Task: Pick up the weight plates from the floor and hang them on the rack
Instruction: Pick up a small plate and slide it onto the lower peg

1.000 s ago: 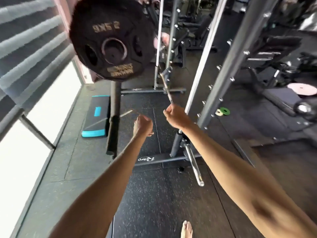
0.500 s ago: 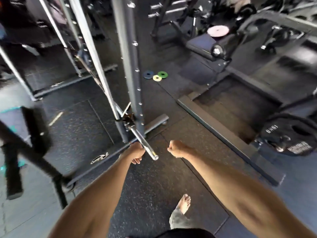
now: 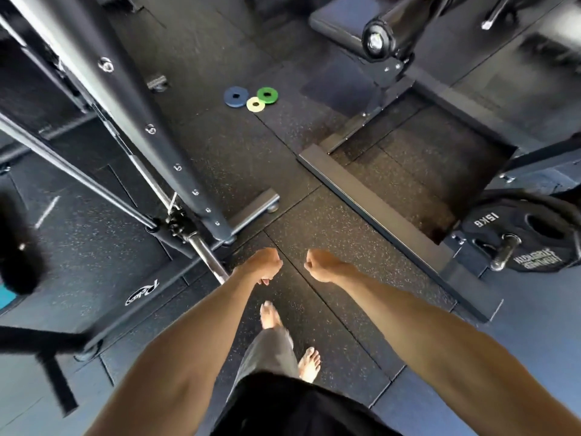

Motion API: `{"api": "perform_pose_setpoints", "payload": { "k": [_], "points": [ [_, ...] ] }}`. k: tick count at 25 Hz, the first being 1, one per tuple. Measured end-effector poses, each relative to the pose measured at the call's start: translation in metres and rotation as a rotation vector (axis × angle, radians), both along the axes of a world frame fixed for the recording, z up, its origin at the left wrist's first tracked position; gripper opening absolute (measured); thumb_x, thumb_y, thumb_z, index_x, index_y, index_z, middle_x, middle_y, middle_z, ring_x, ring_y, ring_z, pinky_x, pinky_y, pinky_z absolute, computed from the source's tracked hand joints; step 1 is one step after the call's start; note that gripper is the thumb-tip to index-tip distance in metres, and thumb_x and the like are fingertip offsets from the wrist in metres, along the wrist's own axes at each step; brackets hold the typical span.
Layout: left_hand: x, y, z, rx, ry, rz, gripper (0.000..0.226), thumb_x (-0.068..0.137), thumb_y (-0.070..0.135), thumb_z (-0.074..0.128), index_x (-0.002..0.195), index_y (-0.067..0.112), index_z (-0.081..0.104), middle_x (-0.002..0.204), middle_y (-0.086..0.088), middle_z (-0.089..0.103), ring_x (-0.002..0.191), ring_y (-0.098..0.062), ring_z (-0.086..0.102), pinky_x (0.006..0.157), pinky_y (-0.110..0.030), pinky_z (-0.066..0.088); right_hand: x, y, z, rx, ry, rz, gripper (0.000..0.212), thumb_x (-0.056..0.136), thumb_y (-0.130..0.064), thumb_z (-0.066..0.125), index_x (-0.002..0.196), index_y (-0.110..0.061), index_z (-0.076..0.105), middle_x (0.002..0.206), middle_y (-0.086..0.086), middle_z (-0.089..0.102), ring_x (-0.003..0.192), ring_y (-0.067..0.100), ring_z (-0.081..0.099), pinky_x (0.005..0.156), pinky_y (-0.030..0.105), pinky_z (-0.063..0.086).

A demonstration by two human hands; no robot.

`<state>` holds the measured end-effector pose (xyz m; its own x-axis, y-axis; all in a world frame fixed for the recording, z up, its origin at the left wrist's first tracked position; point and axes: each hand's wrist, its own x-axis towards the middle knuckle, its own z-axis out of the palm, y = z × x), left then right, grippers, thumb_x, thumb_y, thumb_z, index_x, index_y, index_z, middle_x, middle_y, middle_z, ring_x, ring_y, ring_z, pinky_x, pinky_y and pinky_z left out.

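Three small weight plates lie on the black rubber floor ahead: a blue plate [image 3: 235,96], a pale yellow plate [image 3: 255,104] and a green plate [image 3: 267,95], touching each other. A black 15 kg plate [image 3: 534,237] hangs on a peg at the right edge. My left hand [image 3: 261,266] and my right hand [image 3: 318,265] are held out low in front of me, well short of the small plates. Both have their fingers curled in and hold nothing.
A grey rack upright [image 3: 125,99] rises at the left, with a barbell sleeve [image 3: 209,261] poking out beside my left hand. A padded bench [image 3: 342,23] and its steel base bar [image 3: 383,212] stand at the right. My bare feet [image 3: 270,314] are on the mat.
The view has swung right and down, away from the hung black plate toward the floor. The small coloured plates are now nearer and central. Both hands stay curled and hold nothing.
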<state>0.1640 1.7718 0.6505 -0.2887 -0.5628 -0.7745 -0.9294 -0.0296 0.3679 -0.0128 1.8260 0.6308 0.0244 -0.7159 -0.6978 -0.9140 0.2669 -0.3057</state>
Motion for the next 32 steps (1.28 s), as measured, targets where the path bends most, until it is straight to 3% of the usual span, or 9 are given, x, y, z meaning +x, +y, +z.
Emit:
{"api": "perform_pose_setpoints", "payload": {
  "k": [3, 5, 7, 10, 12, 15, 20, 26, 32],
  "points": [
    [-0.020, -0.059, -0.022, 0.016, -0.047, -0.010, 0.030, 0.102, 0.019, 0.040, 0.112, -0.004, 0.057, 0.100, -0.025, 0.072, 0.077, -0.031, 0.075, 0.056, -0.029, 0.057, -0.024, -0.059, -0.013, 0.030, 0.010, 0.012, 0.032, 0.103, -0.032, 0.040, 0.072, -0.022, 0.039, 0.072, 0.000, 0.041, 0.065, 0.019, 0.043, 0.074, 0.042, 0.045],
    [-0.034, -0.103, -0.032, 0.029, -0.075, -0.028, 0.031, 0.102, 0.022, 0.039, 0.113, -0.001, 0.056, 0.100, -0.022, 0.071, 0.074, -0.028, 0.074, 0.066, -0.034, 0.061, -0.043, -0.102, -0.017, 0.017, 0.015, 0.016, 0.032, 0.103, -0.032, 0.040, 0.073, -0.021, 0.041, 0.071, 0.000, 0.041, 0.064, 0.019, 0.042, 0.072, 0.040, 0.044],
    [-0.054, -0.152, -0.033, 0.023, -0.090, -0.035, 0.030, 0.100, 0.025, 0.039, 0.113, 0.004, 0.056, 0.098, -0.018, 0.072, 0.075, -0.028, 0.074, 0.077, -0.040, 0.061, -0.065, -0.147, -0.015, 0.018, 0.017, 0.004, 0.024, 0.104, -0.030, 0.039, 0.088, -0.016, 0.049, 0.081, 0.004, 0.050, 0.076, 0.023, 0.050, 0.072, 0.037, 0.043],
    [-0.088, -0.221, -0.021, 0.026, -0.065, -0.051, 0.036, 0.101, 0.021, 0.036, 0.122, 0.001, 0.057, 0.107, -0.020, 0.070, 0.094, -0.033, 0.072, 0.082, -0.037, 0.056, -0.092, -0.215, -0.008, -0.011, 0.032, 0.017, 0.028, 0.104, -0.028, 0.040, 0.087, -0.012, 0.053, 0.085, 0.007, 0.059, 0.090, 0.025, 0.058, 0.073, 0.035, 0.042],
    [-0.111, -0.268, -0.014, 0.013, -0.056, -0.051, 0.037, 0.104, 0.019, 0.035, 0.126, -0.002, 0.056, 0.121, -0.023, 0.065, 0.109, -0.036, 0.066, 0.088, -0.038, 0.053, -0.108, -0.263, -0.005, -0.036, 0.014, 0.012, 0.027, 0.105, -0.027, 0.039, 0.106, -0.008, 0.057, 0.102, 0.011, 0.064, 0.099, 0.030, 0.062, 0.075, 0.035, 0.044],
    [-0.136, -0.335, -0.020, -0.026, -0.077, -0.059, 0.035, 0.102, 0.021, 0.039, 0.124, 0.002, 0.059, 0.119, -0.022, 0.067, 0.105, -0.035, 0.068, 0.085, -0.037, 0.053, -0.126, -0.331, -0.015, -0.019, -0.018, 0.024, 0.028, 0.104, -0.027, 0.040, 0.113, -0.006, 0.055, 0.112, 0.015, 0.065, 0.102, 0.033, 0.062, 0.078, 0.038, 0.046],
    [-0.158, -0.449, -0.028, -0.035, -0.144, -0.014, 0.034, 0.098, 0.021, 0.043, 0.122, 0.004, 0.060, 0.123, -0.021, 0.065, 0.111, -0.038, 0.064, 0.093, -0.043, 0.051, -0.161, -0.464, -0.048, 0.012, -0.062, 0.069, 0.027, 0.100, -0.027, 0.040, 0.075, -0.016, 0.044, 0.086, 0.012, 0.061, 0.090, 0.031, 0.064, 0.070, 0.033, 0.042],
    [-0.181, -0.572, -0.031, 0.029, -0.098, 0.253, 0.033, 0.099, 0.016, 0.040, 0.122, 0.001, 0.058, 0.118, -0.026, 0.067, 0.108, -0.038, 0.066, 0.092, -0.042, 0.055, -0.186, -0.612, -0.045, 0.015, -0.107, 0.225, 0.026, 0.102, -0.027, 0.042, 0.105, -0.007, 0.059, 0.114, 0.019, 0.067, 0.111, 0.037, 0.062, 0.090, 0.039, 0.048],
    [-0.204, -0.687, -0.043, 0.043, -0.037, 0.370, 0.028, 0.101, 0.018, 0.040, 0.114, 0.002, 0.059, 0.102, -0.019, 0.071, 0.091, -0.032, 0.070, 0.080, -0.036, 0.055, -0.201, -0.744, -0.061, 0.059, -0.097, 0.306, 0.028, 0.102, -0.028, 0.044, 0.113, -0.008, 0.060, 0.116, 0.016, 0.066, 0.111, 0.034, 0.062, 0.088, 0.036, 0.049]
  ]
}}
